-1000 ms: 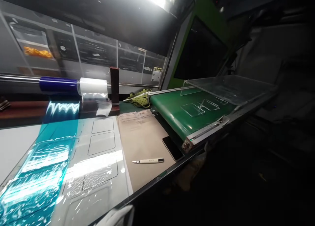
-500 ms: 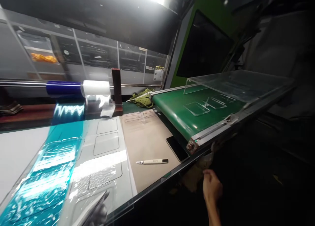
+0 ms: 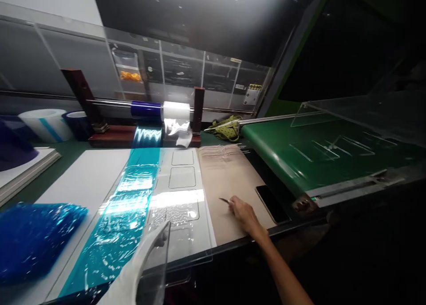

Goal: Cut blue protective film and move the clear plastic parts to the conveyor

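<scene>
Our right hand (image 3: 244,214) closed over the knife (image 3: 225,201), blade pointing to ten o'clock on the brown mat (image 3: 229,172); our gloved left hand (image 3: 140,265) gripped a clear panel (image 3: 156,260) upright, edge clear of the film (image 3: 123,216).

A small craft knife (image 3: 225,201) lies flat on a tan sheet (image 3: 229,181) at the front of the tabletop, its thin metal blade pointing left; only the blade tip shows, since the right hand (image 3: 244,215) rests over the white handle (whether the fingers are closed on it cannot be told). The left hand (image 3: 140,269), in a white glove, holds a clear, rigid plastic panel (image 3: 156,263) upright at the near edge of the tabletop. The panel is rectangular and see-through, with bright edges catching the light. It stands above a strip of glossy clear film (image 3: 176,216) that lies beside a wrinkled teal film (image 3: 123,216).
</scene>
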Motion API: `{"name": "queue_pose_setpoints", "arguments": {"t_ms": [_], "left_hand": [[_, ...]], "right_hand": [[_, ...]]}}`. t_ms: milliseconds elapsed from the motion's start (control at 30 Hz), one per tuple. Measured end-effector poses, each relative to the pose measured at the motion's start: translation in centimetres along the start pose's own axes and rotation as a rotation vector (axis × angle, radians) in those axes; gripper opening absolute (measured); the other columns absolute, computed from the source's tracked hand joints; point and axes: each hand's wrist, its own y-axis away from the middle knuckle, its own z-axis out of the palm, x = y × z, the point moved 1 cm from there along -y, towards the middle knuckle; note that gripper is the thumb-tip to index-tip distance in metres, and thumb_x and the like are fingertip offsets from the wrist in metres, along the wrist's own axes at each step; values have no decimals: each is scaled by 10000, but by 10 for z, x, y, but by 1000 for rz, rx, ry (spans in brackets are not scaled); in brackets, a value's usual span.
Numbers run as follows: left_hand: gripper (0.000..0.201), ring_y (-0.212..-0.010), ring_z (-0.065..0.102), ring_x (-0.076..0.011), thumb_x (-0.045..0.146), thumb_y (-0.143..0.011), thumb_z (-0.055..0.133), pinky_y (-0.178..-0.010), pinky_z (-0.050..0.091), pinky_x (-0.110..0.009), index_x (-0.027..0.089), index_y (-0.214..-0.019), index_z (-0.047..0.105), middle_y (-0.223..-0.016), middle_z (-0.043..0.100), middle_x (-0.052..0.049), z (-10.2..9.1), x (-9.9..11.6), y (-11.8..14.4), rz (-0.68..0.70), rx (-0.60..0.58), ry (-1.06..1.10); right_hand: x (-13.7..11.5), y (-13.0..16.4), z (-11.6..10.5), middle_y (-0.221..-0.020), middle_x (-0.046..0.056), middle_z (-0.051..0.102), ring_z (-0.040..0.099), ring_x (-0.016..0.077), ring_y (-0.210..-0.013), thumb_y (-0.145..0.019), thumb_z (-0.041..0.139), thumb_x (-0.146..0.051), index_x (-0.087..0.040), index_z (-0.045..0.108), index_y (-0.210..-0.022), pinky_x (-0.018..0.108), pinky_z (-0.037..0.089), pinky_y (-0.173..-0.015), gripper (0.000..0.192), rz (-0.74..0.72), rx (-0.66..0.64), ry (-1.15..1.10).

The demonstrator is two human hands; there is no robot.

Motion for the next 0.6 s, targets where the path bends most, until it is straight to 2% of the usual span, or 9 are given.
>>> {"name": "queue_pose_setpoints", "arguments": {"t_ms": [67,133,200,267,333,400,467,533,600], "left_hand": [[390,-1023,583,-217,385,-885,555,-853,517,-432,164,-1205,528,-1198,566,-86,-5,-3,4,-15,30,-21],[409,-1057,571,-227,390,-885,553,-883,500,-452,169,-1227,514,-1232,550,-92,-6,-6,6,-32,48,-46],[431,-1094,557,-234,380,-889,542,-921,476,-469,180,-1267,487,-1248,545,-99,-4,-10,7,-42,48,-67],[454,-1120,549,-243,353,-887,522,-963,445,-462,213,-1314,460,-1243,555,-91,-3,-13,9,-44,34,-81],[524,-1130,548,-254,333,-853,523,-992,421,-435,256,-1361,424,-1240,563,-76,-3,-15,13,-36,19,-90],[656,-1141,540,-274,350,-781,573,-1006,409,-412,286,-1402,372,-1267,550,-62,-4,-16,19,-20,8,-97],[772,-1148,531,-290,363,-712,620,-1007,410,-409,304,-1425,329,-1288,534,-56,-4,-18,24,-5,6,-107],[762,-1130,541,-285,330,-710,610,-997,415,-407,324,-1421,335,-1268,545,-48,-2,-21,26,-1,10,-121],[675,-1094,563,-263,263,-751,556,-985,419,-397,337,-1397,379,-1222,572,-38,3,-26,26,-4,18,-137]], "right_hand": [[-23,18,-2,-642,-19,550,536,142,-569,-1004,211,-325,-193,564,-1008,250,419,-589,377,5,-27,-53],[-55,41,-5,-613,-47,512,522,127,-550,-1012,195,-373,-217,521,-1138,224,418,-567,382,-23,-94,-144],[-91,62,-6,-655,-31,541,547,118,-597,-999,286,-411,-224,575,-1033,211,443,-597,346,-79,-234,-358],[-122,76,-4,-692,-6,581,557,107,-587,-994,296,-413,-206,587,-919,200,460,-583,365,-157,-367,-548],[-145,84,0,-673,3,584,540,102,-535,-994,260,-401,-198,581,-911,198,455,-533,388,-258,-400,-636],[-157,87,4,-722,19,607,573,121,-591,-981,289,-411,-213,583,-1012,211,468,-553,356,-282,-379,-593],[-162,89,9,-809,27,633,603,153,-705,-910,458,-496,-244,583,-1075,222,483,-599,327,-235,-387,-505],[-165,92,13,-820,17,628,581,158,-710,-737,661,-589,-242,598,-1026,211,472,-582,456,-193,-407,-460],[-169,95,17,-738,-7,586,516,128,-623,-582,750,-649,-214,600,-906,195,436,-530,562,-222,-394,-464]]}}
